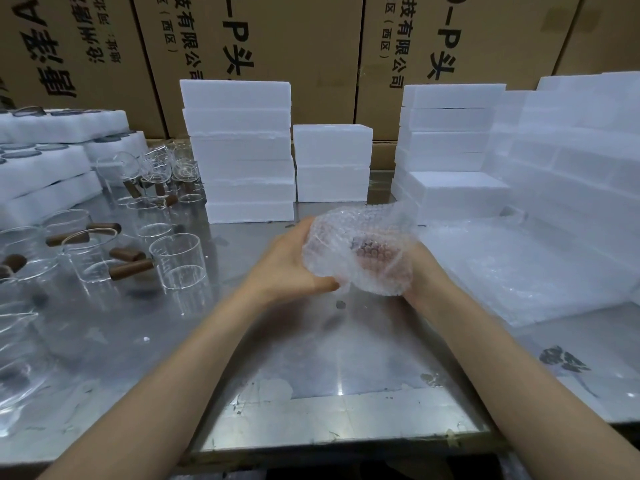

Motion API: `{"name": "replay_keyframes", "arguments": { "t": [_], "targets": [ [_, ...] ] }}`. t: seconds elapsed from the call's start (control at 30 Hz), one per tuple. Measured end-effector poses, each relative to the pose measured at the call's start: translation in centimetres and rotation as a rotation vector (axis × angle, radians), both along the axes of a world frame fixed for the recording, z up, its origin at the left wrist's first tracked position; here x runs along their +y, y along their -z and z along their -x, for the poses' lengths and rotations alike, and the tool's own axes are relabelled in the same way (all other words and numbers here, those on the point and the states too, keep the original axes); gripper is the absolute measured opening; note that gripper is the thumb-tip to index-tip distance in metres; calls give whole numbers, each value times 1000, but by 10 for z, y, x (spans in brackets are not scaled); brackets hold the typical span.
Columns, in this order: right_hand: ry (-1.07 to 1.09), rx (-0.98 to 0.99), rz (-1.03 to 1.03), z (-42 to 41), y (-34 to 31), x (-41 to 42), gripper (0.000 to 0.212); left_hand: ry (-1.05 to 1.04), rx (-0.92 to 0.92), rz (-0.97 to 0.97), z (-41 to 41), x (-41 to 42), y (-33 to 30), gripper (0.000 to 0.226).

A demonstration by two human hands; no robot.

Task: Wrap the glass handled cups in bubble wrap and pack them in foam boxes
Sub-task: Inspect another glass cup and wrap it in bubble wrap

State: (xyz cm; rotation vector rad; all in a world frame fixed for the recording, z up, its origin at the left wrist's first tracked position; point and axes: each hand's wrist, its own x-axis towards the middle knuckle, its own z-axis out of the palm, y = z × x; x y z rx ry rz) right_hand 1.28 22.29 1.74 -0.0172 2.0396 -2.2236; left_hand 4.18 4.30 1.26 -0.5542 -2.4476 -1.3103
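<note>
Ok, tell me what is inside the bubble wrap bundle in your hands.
Through the bubble wrap a dark brown patch shows, like the wooden handles of the bare cups. Glass itself is hidden. Left hand and right hand grip it.

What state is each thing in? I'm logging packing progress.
wrapped cup: bundled in bubble wrap, held above the table.
left hand: grips the bundle.
right hand: cradles the bundle.
bare cups: unwrapped, on the table.
foam boxes: stacked, closed.
</note>
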Motion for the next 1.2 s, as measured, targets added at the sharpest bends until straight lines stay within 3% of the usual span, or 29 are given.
{"name": "replay_keyframes", "arguments": {
  "t": [0.17, 0.27, 0.37, 0.5, 0.57, 0.67, 0.7, 0.93, 1.2],
  "targets": [
    [188, 76, 95, -2, -3, 3, 27, -61, -74, -208, 6, 3, 0, 47],
    [292, 28, 117, -4, 0, 10, 23, 34, -182, -511, 8, 4, -2, 29],
    [103, -19, 163, -7, -1, 2, 41, 102, -304, -714, 9, 1, -2, 25],
    [-227, 79, 44, -12, 4, -10, 66, 118, -322, -779, 9, -3, -1, 32],
    [-179, 91, 21, -12, 7, -13, 62, 107, -327, -754, 9, -4, -1, 38],
    [32, 136, 22, -7, 8, -10, 17, 94, -337, -672, 8, -4, -3, 42],
    [103, 143, 43, -5, 7, -6, 13, 99, -342, -626, 7, -3, -2, 47],
    [473, 277, 137, 1, -1, 15, 18, 160, -281, -267, 6, 2, 8, 47],
    [276, 327, 100, -6, -5, 5, 17, 128, -281, -51, 8, 1, 16, 53]
  ]
}}
